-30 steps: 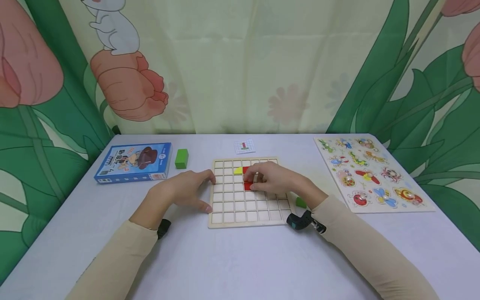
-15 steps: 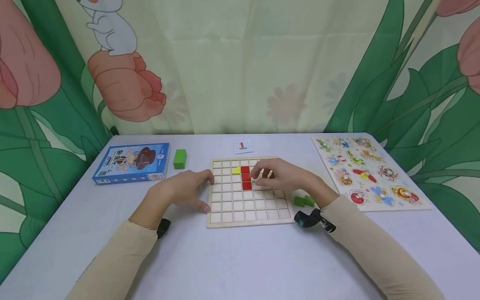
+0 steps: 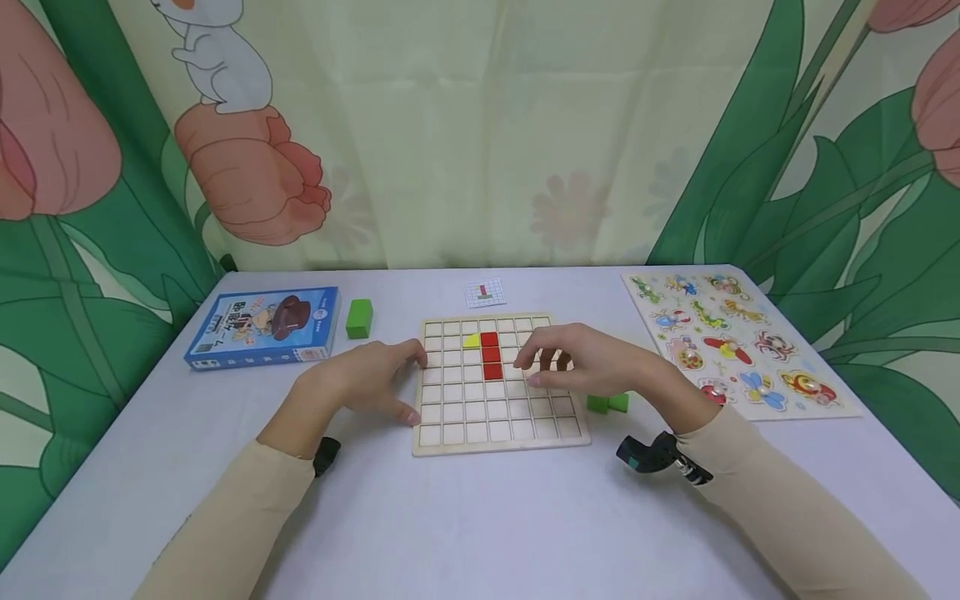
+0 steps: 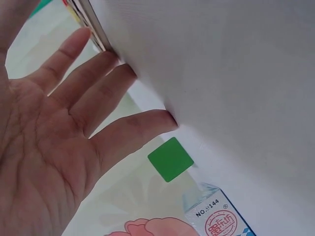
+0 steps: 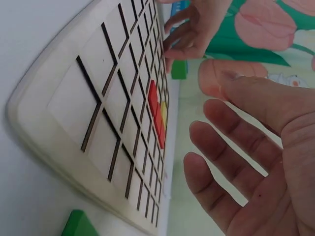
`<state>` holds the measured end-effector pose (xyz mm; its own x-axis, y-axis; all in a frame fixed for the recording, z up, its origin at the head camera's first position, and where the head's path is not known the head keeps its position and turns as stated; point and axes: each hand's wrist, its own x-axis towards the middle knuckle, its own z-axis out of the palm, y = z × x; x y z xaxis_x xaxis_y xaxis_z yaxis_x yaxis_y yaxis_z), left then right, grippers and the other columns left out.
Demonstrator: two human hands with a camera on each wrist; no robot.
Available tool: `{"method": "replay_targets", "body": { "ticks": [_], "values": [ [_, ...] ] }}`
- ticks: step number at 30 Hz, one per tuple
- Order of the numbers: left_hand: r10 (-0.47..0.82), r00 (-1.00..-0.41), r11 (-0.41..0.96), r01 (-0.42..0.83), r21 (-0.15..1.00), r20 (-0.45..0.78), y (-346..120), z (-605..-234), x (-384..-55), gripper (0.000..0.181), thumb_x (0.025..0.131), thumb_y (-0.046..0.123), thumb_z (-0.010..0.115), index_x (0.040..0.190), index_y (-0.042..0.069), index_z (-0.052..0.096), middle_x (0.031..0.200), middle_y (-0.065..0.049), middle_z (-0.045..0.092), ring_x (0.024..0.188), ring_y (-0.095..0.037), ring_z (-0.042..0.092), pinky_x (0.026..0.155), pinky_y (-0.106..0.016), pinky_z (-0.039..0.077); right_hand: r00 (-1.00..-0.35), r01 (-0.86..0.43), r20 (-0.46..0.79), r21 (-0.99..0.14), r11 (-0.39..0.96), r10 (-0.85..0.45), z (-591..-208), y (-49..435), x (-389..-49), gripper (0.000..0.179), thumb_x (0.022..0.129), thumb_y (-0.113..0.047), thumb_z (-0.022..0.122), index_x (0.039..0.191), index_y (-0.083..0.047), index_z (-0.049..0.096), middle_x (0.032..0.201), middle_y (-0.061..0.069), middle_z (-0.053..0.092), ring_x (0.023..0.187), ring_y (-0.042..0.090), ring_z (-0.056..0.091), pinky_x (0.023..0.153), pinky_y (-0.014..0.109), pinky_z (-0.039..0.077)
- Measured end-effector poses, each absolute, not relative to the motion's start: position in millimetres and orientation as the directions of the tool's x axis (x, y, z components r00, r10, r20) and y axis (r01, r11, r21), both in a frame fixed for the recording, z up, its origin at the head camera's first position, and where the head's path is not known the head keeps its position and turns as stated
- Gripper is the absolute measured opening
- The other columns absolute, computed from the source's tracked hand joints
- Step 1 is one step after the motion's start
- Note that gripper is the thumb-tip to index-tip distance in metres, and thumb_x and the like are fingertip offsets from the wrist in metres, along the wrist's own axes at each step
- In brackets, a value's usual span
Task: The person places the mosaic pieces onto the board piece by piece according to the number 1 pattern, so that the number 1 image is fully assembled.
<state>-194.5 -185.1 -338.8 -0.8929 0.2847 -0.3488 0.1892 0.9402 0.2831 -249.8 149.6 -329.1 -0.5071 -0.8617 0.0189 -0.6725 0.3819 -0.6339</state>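
Observation:
A wooden grid board (image 3: 502, 448) lies flat on the table. Three red squares (image 3: 491, 357) form a column in its cells, with a small yellow piece (image 3: 472, 341) left of the top one. My left hand (image 3: 367, 379) rests at the board's left side, thumb and fingers spread; in the left wrist view its fingers (image 4: 133, 129) reach to the tabletop. Over the right part of the board hovers my right hand (image 3: 592, 358), fingers loosely bent and holding nothing. Below it, two small green pieces (image 3: 607, 403) lie beside the board's right edge, partly near the hand.
Behind the board lies a small printed pattern card (image 3: 485, 292). A green block (image 3: 359, 318) and a blue box (image 3: 262, 327) stand at the back left. An insect puzzle board (image 3: 810, 412) occupies the right side. A printed curtain (image 3: 450, 167) hangs behind the table.
My right hand has drawn away from the red squares to the right, uncovering the full red column and the green pieces. The left hand stays at the board's edge.

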Motion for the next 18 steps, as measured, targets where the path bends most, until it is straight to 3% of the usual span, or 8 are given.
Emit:
{"method": "replay_targets", "body": {
  "ticks": [11,18],
  "values": [
    [0.291,-0.889,0.938,0.194,0.287,-0.352,-186,-340,-195,0.079,0.071,0.054,0.091,0.134,0.028,0.051,0.135,-0.01,0.06,0.105,-0.025,0.057,0.093,-0.047,0.05,-0.534,-0.693,0.119,-0.628,0.353,-0.837,-340,176,-250,0.018,0.097,-0.022,0.074,0.113,-0.014,0.071,0.107,-0.001,0.071,0.09,0.012,0.066,0.074,0.032,0.056],
    [0.29,-0.889,0.941,0.198,0.273,-0.354,-187,-338,-196,0.079,0.072,0.055,0.091,0.134,0.028,0.051,0.134,-0.01,0.061,0.104,-0.026,0.057,0.091,-0.046,0.05,-0.579,-0.67,0.101,-0.624,0.402,-0.809,-340,198,-246,0.021,0.095,-0.021,0.076,0.114,-0.015,0.07,0.107,0.002,0.072,0.089,0.011,0.066,0.074,0.031,0.055]
  ]
}}
